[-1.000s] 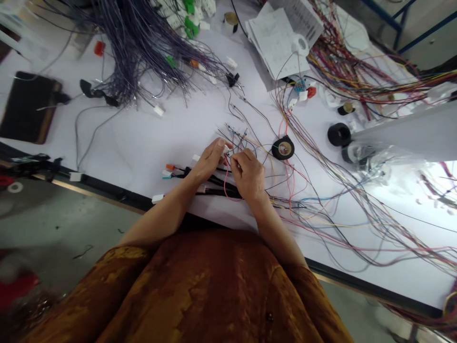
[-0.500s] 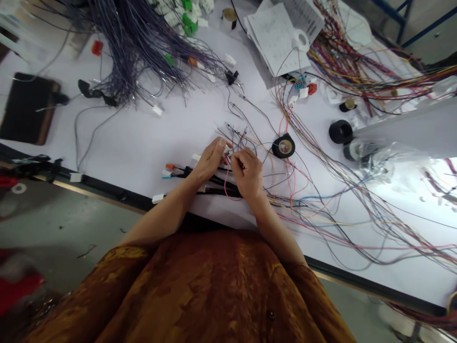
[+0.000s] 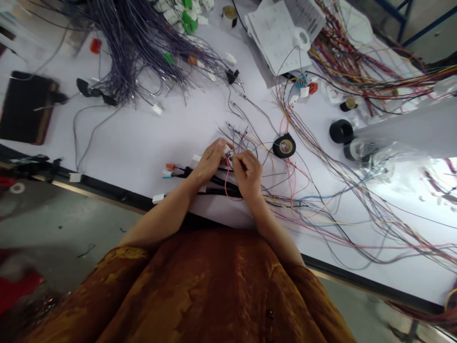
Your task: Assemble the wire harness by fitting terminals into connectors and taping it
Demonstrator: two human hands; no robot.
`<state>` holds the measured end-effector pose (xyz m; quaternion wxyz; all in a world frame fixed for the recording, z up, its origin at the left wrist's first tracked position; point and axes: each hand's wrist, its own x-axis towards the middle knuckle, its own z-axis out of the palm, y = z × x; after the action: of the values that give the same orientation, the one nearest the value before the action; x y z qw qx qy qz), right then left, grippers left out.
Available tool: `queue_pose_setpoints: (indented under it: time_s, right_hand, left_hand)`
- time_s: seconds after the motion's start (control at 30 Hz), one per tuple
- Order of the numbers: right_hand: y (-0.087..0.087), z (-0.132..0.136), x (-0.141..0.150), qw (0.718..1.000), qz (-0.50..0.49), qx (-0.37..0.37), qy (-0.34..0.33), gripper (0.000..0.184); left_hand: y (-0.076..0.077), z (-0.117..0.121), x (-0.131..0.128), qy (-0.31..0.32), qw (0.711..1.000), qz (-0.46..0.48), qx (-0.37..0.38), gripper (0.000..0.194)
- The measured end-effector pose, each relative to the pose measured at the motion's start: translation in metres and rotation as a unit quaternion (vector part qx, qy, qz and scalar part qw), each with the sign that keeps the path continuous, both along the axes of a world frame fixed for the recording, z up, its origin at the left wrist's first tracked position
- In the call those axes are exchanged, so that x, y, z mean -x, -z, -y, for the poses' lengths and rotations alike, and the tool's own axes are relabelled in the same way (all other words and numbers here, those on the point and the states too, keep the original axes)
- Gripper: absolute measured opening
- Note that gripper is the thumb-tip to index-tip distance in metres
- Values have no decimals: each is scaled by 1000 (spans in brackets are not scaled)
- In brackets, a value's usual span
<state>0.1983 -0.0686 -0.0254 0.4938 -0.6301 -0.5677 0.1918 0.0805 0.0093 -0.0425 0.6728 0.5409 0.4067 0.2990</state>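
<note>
Between thumb and fingers, my left hand (image 3: 210,161) grips a small white connector (image 3: 226,150), partly covered by the fingertips. My right hand (image 3: 248,172) is closed in a pinch just to the right of it, at thin wires that enter the connector. A red wire (image 3: 227,183) loops down between the hands. Loose wire ends with metal terminals (image 3: 235,129) lie just beyond my fingers. Under my wrists run black sleeved cables (image 3: 217,181), ending at the left in orange, blue and white connectors (image 3: 170,166).
A roll of black tape (image 3: 284,145) lies right of my hands. Purple wires (image 3: 132,47) are heaped at the back left, near a dark wallet-like case (image 3: 28,108). Papers (image 3: 276,38) lie at the back; long coloured wires (image 3: 342,176) stretch right. The table edge (image 3: 107,190) runs in front of me.
The fingers of my right hand have shifted slightly and loosened their curl beside the connector. My left hand keeps its hold in the same place.
</note>
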Motion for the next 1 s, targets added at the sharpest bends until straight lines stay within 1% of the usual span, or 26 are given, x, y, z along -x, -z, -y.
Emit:
queue_pose_setpoints:
  time_s: [0.1, 0.23, 0.4, 0.47, 0.53, 0.63, 0.73, 0.87, 1.0]
  right_hand:
    - [1, -1, 0, 999, -31, 5, 18, 22]
    - [3, 2, 0, 1000, -22, 6, 17, 21]
    - [9, 3, 0, 1000, -9, -13, 21, 21]
    - [10, 3, 1, 1000, -5, -18, 21, 21]
    - [11, 2, 1, 1000, -6, -14, 13, 22]
    - [9, 1, 1, 1000, -26, 2, 3, 22]
    - [7, 1, 0, 999, -48, 15, 18, 18]
    - [7, 0, -1, 996, -80, 18, 36, 16]
    - [10, 0, 1, 992, -120, 25, 40, 19]
  left_hand:
    - [-2, 0, 0, -6, 1000, -21, -18, 49]
    - [-5, 1, -1, 2, 998, -31, -60, 54]
    - [-3, 4, -1, 16, 987, -51, -151, 54]
    - [-3, 4, -1, 21, 983, -57, -174, 53]
    - [-3, 3, 0, 20, 984, -59, -169, 54]
    - [-6, 2, 0, 22, 991, -52, -124, 54]
    - [-7, 1, 0, 26, 994, -51, -97, 53]
    - [-5, 2, 0, 29, 989, -69, -127, 51]
    - [-1, 5, -1, 28, 979, -72, -189, 49]
